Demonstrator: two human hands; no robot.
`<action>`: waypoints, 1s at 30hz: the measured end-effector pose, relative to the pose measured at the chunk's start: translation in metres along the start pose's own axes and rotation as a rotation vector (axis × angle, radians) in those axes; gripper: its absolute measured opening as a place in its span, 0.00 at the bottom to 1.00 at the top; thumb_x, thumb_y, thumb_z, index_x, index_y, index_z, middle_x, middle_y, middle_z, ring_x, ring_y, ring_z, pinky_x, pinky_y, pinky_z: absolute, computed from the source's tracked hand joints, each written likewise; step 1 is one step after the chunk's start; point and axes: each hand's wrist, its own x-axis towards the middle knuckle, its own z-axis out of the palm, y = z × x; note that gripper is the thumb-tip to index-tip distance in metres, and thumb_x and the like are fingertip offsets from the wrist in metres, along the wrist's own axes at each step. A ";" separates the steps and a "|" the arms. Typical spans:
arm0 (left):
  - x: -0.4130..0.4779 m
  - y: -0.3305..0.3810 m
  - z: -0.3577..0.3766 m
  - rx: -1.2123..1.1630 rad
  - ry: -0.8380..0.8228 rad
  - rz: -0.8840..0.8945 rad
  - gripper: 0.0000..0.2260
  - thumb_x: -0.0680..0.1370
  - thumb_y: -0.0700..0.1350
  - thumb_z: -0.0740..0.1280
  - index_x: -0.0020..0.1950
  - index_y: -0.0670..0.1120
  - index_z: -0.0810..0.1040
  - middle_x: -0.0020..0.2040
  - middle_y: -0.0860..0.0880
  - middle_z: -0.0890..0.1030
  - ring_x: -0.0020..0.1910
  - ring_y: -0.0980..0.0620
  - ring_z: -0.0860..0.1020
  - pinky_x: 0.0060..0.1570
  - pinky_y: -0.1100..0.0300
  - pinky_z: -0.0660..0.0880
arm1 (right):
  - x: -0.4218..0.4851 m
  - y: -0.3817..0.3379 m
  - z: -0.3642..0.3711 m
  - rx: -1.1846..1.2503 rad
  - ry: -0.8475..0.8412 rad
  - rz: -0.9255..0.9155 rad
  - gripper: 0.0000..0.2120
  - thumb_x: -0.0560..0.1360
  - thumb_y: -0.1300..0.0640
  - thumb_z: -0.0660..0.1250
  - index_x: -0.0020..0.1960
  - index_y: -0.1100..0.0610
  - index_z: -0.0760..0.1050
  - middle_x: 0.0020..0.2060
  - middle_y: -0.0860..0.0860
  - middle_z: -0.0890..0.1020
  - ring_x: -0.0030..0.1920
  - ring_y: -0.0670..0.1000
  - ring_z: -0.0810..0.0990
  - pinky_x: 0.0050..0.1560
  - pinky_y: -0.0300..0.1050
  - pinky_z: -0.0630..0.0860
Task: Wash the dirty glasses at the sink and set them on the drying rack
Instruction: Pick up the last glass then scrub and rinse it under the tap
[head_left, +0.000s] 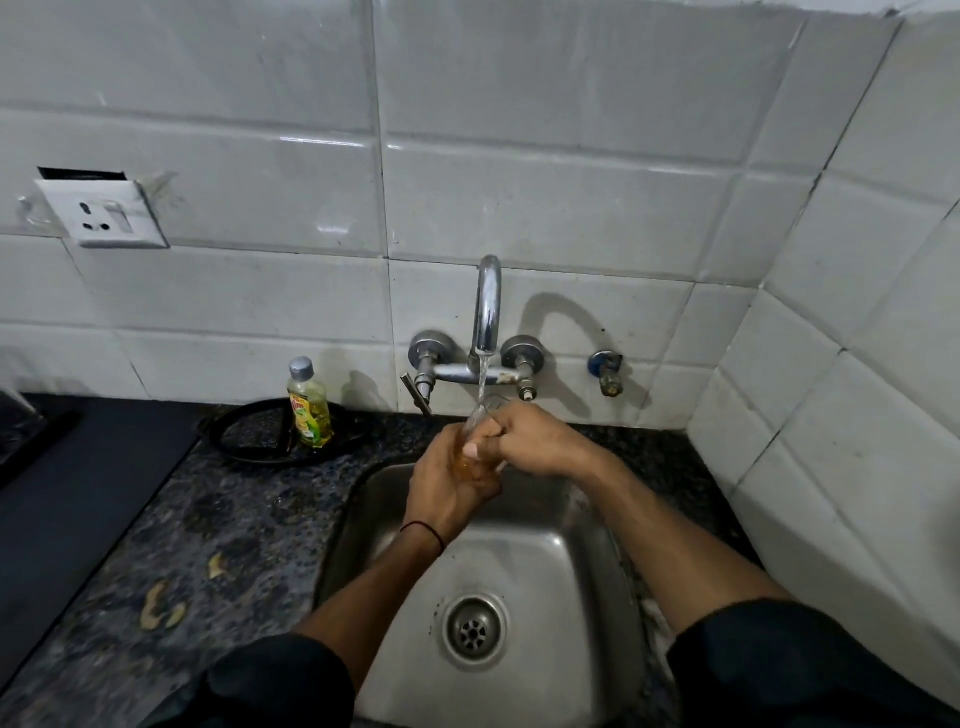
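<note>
A clear glass (480, 422) is held tilted under the running chrome tap (487, 306), above the back of the steel sink (524, 561). My left hand (449, 480) wraps around its lower body. My right hand (537, 436) grips it near the rim, fingers at its mouth. Water streams from the spout onto the glass. Most of the glass is hidden by my fingers. No drying rack is in view.
A yellow dish-soap bottle (310, 405) stands on a black round stand (275, 431) on the dark granite counter (208, 519), left of the tap. A dark stove edge (62, 493) is at far left. Food scraps (161, 605) lie on the counter. White tiled wall (857, 364) closes the right side.
</note>
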 end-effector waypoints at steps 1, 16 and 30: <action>0.002 0.001 -0.004 0.000 -0.049 -0.008 0.21 0.63 0.44 0.78 0.52 0.51 0.75 0.46 0.50 0.83 0.43 0.55 0.80 0.41 0.62 0.79 | 0.000 0.002 -0.002 -0.015 -0.028 -0.009 0.07 0.76 0.57 0.72 0.42 0.59 0.84 0.39 0.49 0.86 0.44 0.48 0.84 0.57 0.57 0.80; 0.007 -0.004 -0.010 0.224 -0.002 -0.066 0.23 0.60 0.53 0.78 0.52 0.54 0.76 0.43 0.54 0.83 0.42 0.56 0.81 0.43 0.57 0.79 | 0.025 -0.010 0.022 0.258 0.155 0.224 0.13 0.80 0.55 0.65 0.49 0.64 0.81 0.37 0.56 0.85 0.35 0.54 0.83 0.40 0.44 0.82; 0.004 0.008 -0.004 0.290 0.079 0.037 0.27 0.63 0.53 0.77 0.59 0.56 0.72 0.47 0.57 0.81 0.44 0.61 0.80 0.43 0.62 0.77 | 0.027 -0.019 0.025 0.098 0.300 0.259 0.15 0.79 0.50 0.65 0.39 0.58 0.78 0.34 0.54 0.85 0.35 0.55 0.85 0.41 0.47 0.82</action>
